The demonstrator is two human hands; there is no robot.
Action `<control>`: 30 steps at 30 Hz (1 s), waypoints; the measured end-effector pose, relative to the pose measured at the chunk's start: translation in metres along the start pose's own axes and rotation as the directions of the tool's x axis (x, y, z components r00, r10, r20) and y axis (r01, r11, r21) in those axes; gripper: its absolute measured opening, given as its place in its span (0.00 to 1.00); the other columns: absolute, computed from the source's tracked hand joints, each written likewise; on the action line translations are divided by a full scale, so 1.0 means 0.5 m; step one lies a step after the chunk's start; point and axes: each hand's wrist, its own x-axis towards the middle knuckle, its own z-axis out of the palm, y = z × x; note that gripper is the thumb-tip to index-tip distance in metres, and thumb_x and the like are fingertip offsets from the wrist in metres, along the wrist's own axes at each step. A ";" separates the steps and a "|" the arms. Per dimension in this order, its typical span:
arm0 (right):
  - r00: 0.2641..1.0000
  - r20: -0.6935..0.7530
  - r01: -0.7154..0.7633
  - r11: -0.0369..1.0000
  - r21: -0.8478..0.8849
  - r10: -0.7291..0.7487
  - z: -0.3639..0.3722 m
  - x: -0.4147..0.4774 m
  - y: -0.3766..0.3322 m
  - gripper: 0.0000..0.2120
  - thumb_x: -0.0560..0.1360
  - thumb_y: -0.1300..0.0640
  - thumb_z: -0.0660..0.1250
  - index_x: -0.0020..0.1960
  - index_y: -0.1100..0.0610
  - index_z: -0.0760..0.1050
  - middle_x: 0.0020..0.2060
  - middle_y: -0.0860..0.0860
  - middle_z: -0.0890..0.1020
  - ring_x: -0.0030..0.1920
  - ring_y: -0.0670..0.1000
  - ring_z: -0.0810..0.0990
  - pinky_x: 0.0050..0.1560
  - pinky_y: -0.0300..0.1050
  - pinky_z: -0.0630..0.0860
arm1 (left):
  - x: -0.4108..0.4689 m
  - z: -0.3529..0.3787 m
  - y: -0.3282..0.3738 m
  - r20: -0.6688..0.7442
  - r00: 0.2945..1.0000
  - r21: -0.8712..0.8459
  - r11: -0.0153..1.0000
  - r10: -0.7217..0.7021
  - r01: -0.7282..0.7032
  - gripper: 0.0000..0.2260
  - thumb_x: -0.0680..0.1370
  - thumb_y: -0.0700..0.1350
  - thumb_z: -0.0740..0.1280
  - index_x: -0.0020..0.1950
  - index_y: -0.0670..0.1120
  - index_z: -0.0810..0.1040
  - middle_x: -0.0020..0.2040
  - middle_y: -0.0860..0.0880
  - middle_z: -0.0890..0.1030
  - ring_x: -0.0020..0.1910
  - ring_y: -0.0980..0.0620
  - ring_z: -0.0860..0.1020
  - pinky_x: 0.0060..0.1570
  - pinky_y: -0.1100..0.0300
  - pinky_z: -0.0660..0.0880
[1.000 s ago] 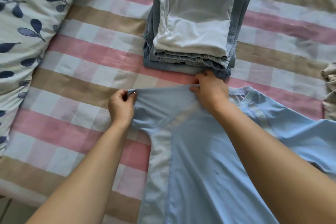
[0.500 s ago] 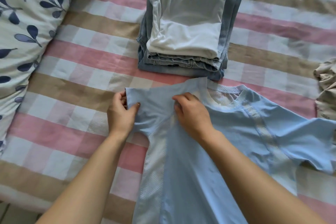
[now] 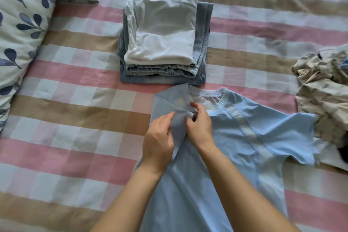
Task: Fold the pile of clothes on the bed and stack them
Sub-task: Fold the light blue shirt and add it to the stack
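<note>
The sheet is checked in broad bands of pink, tan and white, with paler squares where the bands cross. The pillow is off-white with dark blue leaf sprigs. The stack is topped by a plain white piece. Under it lie layers of grey-blue and faded denim blue. The shirt is plain light blue, with paler, near-white mesh strips along its shoulder seams and side, and white mesh inside the collar. The pile at the right is cream with a small dark print, too crumpled to make out.
</note>
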 end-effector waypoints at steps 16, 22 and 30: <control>0.772 -0.601 0.035 0.957 -0.290 -0.210 -0.310 -0.051 0.139 0.14 0.69 0.70 0.68 0.53 0.61 0.79 0.49 0.59 0.78 0.52 0.62 0.74 0.54 0.39 0.61 | 0.062 0.171 0.182 0.294 0.913 0.142 0.932 0.284 -0.335 0.18 0.76 0.44 0.63 0.64 0.38 0.73 0.62 0.40 0.76 0.62 0.39 0.73 0.61 0.46 0.68; 0.704 -0.708 -0.326 0.912 -0.251 0.057 -0.410 -0.061 0.228 0.16 0.69 0.55 0.72 0.55 0.58 0.77 0.53 0.60 0.77 0.53 0.63 0.71 0.50 0.52 0.67 | 0.120 0.308 0.286 0.433 0.816 0.121 0.872 0.383 -0.474 0.18 0.76 0.36 0.62 0.66 0.40 0.72 0.64 0.41 0.75 0.61 0.40 0.71 0.59 0.50 0.66; 0.706 -0.698 -0.341 0.921 -0.190 0.118 -0.400 -0.065 0.258 0.13 0.69 0.48 0.71 0.47 0.56 0.79 0.47 0.56 0.77 0.52 0.60 0.72 0.46 0.49 0.66 | 0.163 0.405 0.319 0.525 0.778 0.218 0.830 0.344 -0.514 0.09 0.78 0.46 0.60 0.55 0.47 0.77 0.56 0.47 0.76 0.60 0.46 0.68 0.54 0.54 0.59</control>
